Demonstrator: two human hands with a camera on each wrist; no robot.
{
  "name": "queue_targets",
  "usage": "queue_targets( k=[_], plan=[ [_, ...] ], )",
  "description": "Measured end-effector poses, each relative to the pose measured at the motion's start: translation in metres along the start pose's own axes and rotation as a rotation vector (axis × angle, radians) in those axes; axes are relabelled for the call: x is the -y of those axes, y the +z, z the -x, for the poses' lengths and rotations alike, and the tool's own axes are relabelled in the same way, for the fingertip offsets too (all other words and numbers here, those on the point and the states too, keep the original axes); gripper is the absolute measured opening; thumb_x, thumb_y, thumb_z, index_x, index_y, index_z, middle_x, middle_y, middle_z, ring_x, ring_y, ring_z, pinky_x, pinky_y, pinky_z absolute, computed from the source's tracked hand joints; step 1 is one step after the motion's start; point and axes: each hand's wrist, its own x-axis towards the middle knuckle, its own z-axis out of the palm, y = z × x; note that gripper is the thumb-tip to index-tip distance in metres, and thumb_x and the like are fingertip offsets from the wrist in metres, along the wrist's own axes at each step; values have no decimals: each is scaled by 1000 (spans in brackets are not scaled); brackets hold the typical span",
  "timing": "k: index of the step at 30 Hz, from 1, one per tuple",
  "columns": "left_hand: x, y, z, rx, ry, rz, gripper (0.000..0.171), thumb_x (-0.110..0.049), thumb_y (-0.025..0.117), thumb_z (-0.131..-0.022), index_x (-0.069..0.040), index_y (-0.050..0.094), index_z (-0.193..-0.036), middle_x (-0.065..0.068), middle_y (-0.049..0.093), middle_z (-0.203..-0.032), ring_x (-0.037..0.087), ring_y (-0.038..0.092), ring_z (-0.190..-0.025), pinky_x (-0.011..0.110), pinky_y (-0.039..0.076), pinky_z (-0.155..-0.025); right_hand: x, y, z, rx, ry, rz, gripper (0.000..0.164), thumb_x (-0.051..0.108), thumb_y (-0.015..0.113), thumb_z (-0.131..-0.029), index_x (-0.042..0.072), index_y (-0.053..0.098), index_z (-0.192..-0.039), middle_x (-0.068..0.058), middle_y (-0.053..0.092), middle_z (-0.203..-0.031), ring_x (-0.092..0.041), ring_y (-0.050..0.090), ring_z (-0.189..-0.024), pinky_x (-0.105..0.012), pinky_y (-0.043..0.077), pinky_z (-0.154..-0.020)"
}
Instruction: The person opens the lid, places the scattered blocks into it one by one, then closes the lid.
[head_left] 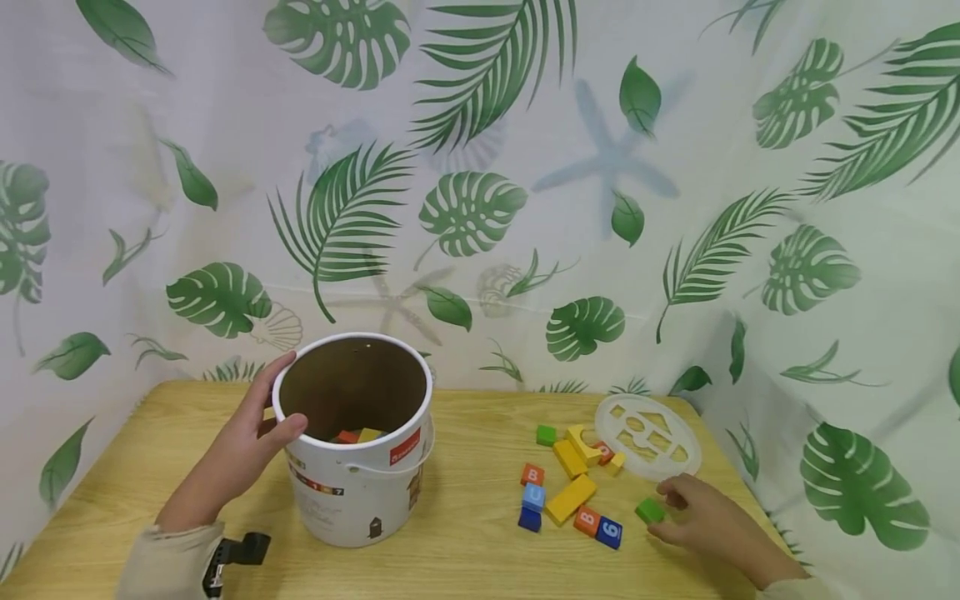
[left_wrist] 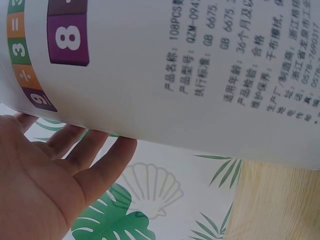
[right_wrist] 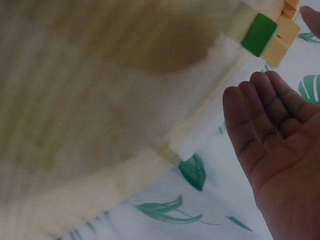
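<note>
My left hand [head_left: 243, 442] holds a white bucket [head_left: 360, 500] by its upper left side, thumb at the rim and fingers along the outer wall. Printed numbers and text cover the wall of this bucket [left_wrist: 150, 95] in the left wrist view. A few coloured blocks [head_left: 367, 435] show inside; the rest of its floor is hidden. On the right of the table, my right hand [head_left: 697, 521] reaches around a green block [head_left: 649, 510], thumb and fingers apart. The right wrist view shows the fingers of this hand [right_wrist: 280, 135] loosely extended beside the green block [right_wrist: 260, 35].
Several loose blocks lie mid-table: yellow ones [head_left: 571, 499], a red letter block [head_left: 532, 474], blue blocks [head_left: 609, 532] and another green block [head_left: 546, 435]. Behind them rests a white lid with cut-out shapes [head_left: 686, 442]. A leaf-patterned curtain [head_left: 495, 350] borders the wooden table [head_left: 465, 542].
</note>
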Motion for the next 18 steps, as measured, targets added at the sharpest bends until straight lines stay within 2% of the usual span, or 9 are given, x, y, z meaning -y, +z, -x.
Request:
queue_targets(
  k=[5, 8, 18],
  plan=[
    [0, -1, -2, -1, 1, -2, 80, -31, 61, -102, -29, 12, -166, 20, 28, -162, 48, 40, -137, 67, 46, -101, -12, 8, 5, 33, 128, -45, 56, 50, 85, -81, 5, 68, -110, 1, 63, -96, -15, 57, -88, -42, 53, -82],
    [1, -1, -1, -4, -1, -7, 80, -32, 61, -102, -29, 12, -166, 20, 28, -162, 48, 40, -137, 67, 47, -100, -9, 11, 5, 20, 164, -48, 53, 52, 83, -82, 7, 69, -106, 2, 65, -94, -15, 59, -87, -43, 54, -82],
    [5, 0, 0, -6, 14, 3, 80, -28, 61, -102, -29, 14, -166, 20, 30, -160, 45, 42, -134, 67, 45, -101, -6, 13, 1, 1, 168, -27, 40, 48, 83, -84, 12, 70, -94, 4, 64, -87, -13, 57, -82, -38, 52, -76]
  ],
)
